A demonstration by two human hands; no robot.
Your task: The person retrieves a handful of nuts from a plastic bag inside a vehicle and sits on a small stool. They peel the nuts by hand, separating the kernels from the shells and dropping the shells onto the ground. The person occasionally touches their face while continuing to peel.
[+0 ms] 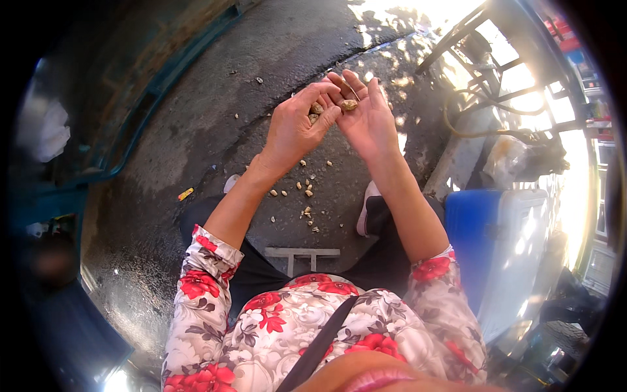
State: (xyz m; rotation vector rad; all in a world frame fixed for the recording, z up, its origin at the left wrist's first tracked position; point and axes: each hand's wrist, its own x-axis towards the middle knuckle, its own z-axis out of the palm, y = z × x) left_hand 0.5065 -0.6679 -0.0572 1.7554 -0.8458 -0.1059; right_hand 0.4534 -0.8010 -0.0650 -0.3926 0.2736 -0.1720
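My left hand (300, 122) is curled around a few small brown rough nuts (317, 108), which look like peanuts in the shell. Beside it, my right hand (367, 115) is turned palm up with its fingers spread. One more peanut-like nut (349, 105) lies on that palm near the base of the fingers, close to my left fingertips. Below the hands, several similar small pieces (309, 193) are scattered over the dark ground between my feet.
A blue and white cooler box (472, 245) stands at my right. Beyond it are a metal frame (494, 88), a hose (453, 130) and a plastic bag (504, 157). A yellow and red wrapper (185, 194) lies on the ground at left, near a blue metal edge (142, 117). A person (56, 264) is at far left.
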